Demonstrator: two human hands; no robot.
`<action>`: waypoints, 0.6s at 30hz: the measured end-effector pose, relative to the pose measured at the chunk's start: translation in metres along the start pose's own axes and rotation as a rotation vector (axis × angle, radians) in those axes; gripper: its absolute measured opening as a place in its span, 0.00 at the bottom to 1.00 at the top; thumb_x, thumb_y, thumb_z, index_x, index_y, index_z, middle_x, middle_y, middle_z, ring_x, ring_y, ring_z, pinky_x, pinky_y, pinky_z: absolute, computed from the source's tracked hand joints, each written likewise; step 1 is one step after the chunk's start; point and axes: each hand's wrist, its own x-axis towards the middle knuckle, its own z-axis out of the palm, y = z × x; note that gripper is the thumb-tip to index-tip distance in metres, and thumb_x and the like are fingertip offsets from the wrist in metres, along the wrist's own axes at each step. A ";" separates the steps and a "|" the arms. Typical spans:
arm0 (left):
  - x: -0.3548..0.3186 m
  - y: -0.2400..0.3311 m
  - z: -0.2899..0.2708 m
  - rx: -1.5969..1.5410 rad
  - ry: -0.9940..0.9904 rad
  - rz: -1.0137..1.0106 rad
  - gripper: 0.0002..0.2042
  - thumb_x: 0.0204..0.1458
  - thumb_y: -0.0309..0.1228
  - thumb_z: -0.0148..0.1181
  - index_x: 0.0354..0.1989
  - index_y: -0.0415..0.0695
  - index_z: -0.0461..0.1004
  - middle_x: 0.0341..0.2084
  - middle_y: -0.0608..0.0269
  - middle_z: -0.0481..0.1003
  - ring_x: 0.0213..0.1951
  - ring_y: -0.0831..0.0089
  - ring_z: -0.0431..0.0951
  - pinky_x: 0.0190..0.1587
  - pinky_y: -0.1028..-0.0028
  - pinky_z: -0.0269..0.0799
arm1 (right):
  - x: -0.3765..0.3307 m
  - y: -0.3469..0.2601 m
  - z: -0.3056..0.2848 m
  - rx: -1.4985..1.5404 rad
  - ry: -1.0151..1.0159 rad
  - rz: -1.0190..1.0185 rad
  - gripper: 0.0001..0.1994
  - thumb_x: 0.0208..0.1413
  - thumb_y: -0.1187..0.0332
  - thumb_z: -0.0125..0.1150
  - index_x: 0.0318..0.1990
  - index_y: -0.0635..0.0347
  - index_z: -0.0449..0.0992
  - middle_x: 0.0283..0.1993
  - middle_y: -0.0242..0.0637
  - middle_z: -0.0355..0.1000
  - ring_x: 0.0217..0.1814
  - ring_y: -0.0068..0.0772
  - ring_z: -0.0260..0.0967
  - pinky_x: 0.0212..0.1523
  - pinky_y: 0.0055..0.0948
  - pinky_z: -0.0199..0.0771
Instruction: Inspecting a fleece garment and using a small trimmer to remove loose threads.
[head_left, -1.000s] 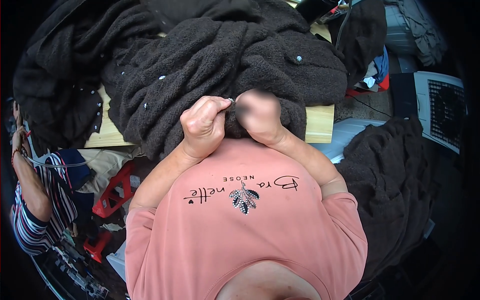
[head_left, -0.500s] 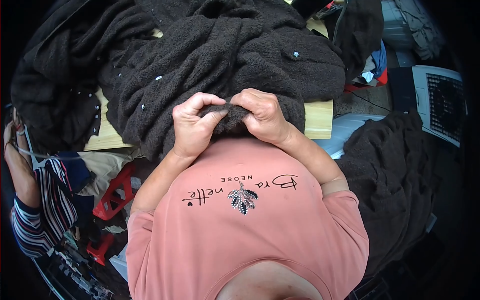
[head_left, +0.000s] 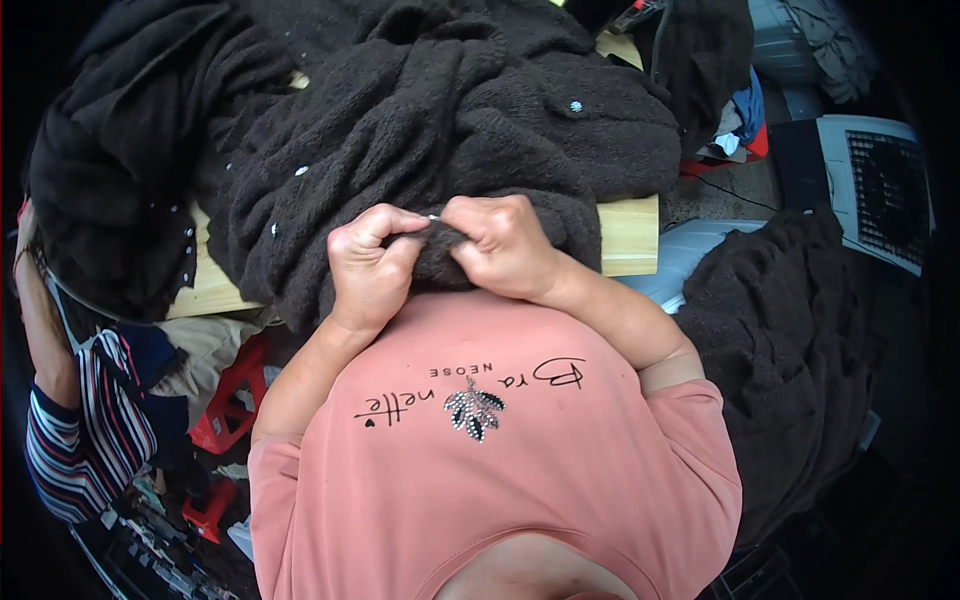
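A bulky dark knit garment [head_left: 400, 130] lies in folds before me, with shiny round buttons such as one at its upper right [head_left: 575, 106]. At its near edge, my left hand [head_left: 370, 265] is closed, thumb and forefinger pinching the knit. Close beside it, my right hand [head_left: 503, 245] is also closed on the cloth, fingers curled under. Between the two sets of fingertips shows a small shiny piece [head_left: 433, 217], apparently a button; its exact shape is too small to make out. The cloth under my palms is mostly hidden.
Under the garment is a pale wooden table [head_left: 630, 238]. More dark knit cloth is heaped at right [head_left: 765, 370]. A red crate [head_left: 235, 400] stands at left, near a co-worker's striped sleeve [head_left: 60, 440]. A white grilled panel [head_left: 880, 190] is at far right.
My hands have turned slightly and drawn closer at the fingertips, where the shiny piece now shows. The left fingers have curled in more. The whole view has shifted a little.
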 end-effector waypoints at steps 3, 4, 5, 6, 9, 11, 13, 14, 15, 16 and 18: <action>0.003 -0.004 0.001 0.074 0.051 -0.030 0.06 0.37 0.13 0.52 0.23 0.34 0.74 0.21 0.58 0.75 0.26 0.76 0.75 0.31 0.79 0.69 | 0.001 0.002 0.015 -0.098 0.114 0.004 0.05 0.31 0.78 0.52 0.18 0.63 0.62 0.17 0.41 0.62 0.19 0.45 0.64 0.19 0.37 0.63; 0.005 -0.008 0.003 0.131 0.074 0.010 0.06 0.37 0.13 0.52 0.23 0.35 0.74 0.19 0.58 0.75 0.25 0.75 0.75 0.30 0.78 0.69 | 0.000 0.002 0.015 -0.103 0.121 0.007 0.05 0.31 0.78 0.52 0.18 0.63 0.62 0.17 0.41 0.62 0.19 0.45 0.64 0.19 0.37 0.63; 0.005 -0.010 0.005 0.130 0.072 0.012 0.06 0.37 0.13 0.52 0.23 0.35 0.74 0.19 0.58 0.75 0.25 0.75 0.75 0.30 0.78 0.69 | -0.002 0.000 0.017 -0.126 0.134 -0.003 0.05 0.31 0.78 0.52 0.18 0.63 0.62 0.17 0.41 0.62 0.19 0.45 0.64 0.18 0.37 0.63; 0.005 -0.011 0.007 0.157 0.099 0.058 0.06 0.37 0.13 0.51 0.23 0.35 0.73 0.19 0.57 0.74 0.25 0.73 0.75 0.30 0.78 0.69 | -0.003 0.000 0.018 -0.149 0.148 -0.013 0.05 0.31 0.78 0.52 0.18 0.62 0.63 0.17 0.41 0.62 0.18 0.45 0.64 0.18 0.37 0.63; 0.007 -0.013 0.012 0.250 0.145 0.205 0.06 0.35 0.12 0.51 0.22 0.35 0.72 0.19 0.54 0.73 0.23 0.67 0.75 0.28 0.75 0.70 | 0.000 0.004 0.016 -0.149 0.161 -0.026 0.05 0.31 0.78 0.51 0.19 0.61 0.63 0.16 0.41 0.61 0.18 0.44 0.63 0.18 0.37 0.63; 0.004 -0.009 0.014 0.315 0.118 0.425 0.07 0.34 0.12 0.52 0.22 0.36 0.71 0.19 0.55 0.73 0.22 0.64 0.75 0.26 0.74 0.71 | 0.003 0.010 0.012 -0.141 0.168 -0.012 0.05 0.30 0.79 0.51 0.19 0.61 0.63 0.16 0.40 0.61 0.18 0.44 0.63 0.18 0.37 0.64; 0.004 -0.008 0.013 0.330 0.102 0.480 0.08 0.34 0.11 0.53 0.22 0.36 0.70 0.19 0.55 0.72 0.22 0.63 0.75 0.25 0.74 0.71 | 0.004 0.008 0.011 -0.176 0.183 -0.057 0.06 0.29 0.80 0.50 0.20 0.62 0.64 0.16 0.40 0.61 0.18 0.44 0.63 0.18 0.36 0.64; 0.005 -0.007 0.012 0.328 0.085 0.445 0.08 0.34 0.11 0.54 0.23 0.36 0.70 0.19 0.55 0.72 0.22 0.63 0.75 0.24 0.73 0.70 | 0.006 0.011 0.012 -0.223 0.230 -0.115 0.06 0.29 0.80 0.50 0.21 0.62 0.65 0.16 0.41 0.61 0.18 0.44 0.63 0.19 0.35 0.65; 0.005 -0.005 0.012 0.327 0.067 0.410 0.08 0.34 0.11 0.54 0.23 0.36 0.70 0.19 0.55 0.72 0.22 0.63 0.75 0.24 0.73 0.70 | 0.007 0.015 0.014 -0.270 0.277 -0.173 0.07 0.29 0.80 0.50 0.22 0.63 0.66 0.17 0.41 0.62 0.18 0.43 0.64 0.19 0.35 0.65; 0.005 -0.004 0.014 0.274 0.071 0.361 0.07 0.35 0.12 0.54 0.23 0.37 0.70 0.19 0.54 0.72 0.21 0.62 0.74 0.23 0.73 0.69 | 0.006 0.020 0.014 -0.269 0.320 -0.186 0.10 0.28 0.81 0.50 0.25 0.64 0.68 0.19 0.42 0.64 0.19 0.44 0.65 0.21 0.35 0.67; 0.000 -0.012 0.010 0.303 0.039 0.335 0.07 0.36 0.13 0.54 0.24 0.37 0.70 0.19 0.54 0.71 0.21 0.62 0.74 0.23 0.72 0.69 | 0.013 0.017 -0.002 -0.209 0.439 -0.155 0.14 0.29 0.84 0.47 0.29 0.65 0.70 0.24 0.43 0.68 0.23 0.41 0.69 0.25 0.30 0.70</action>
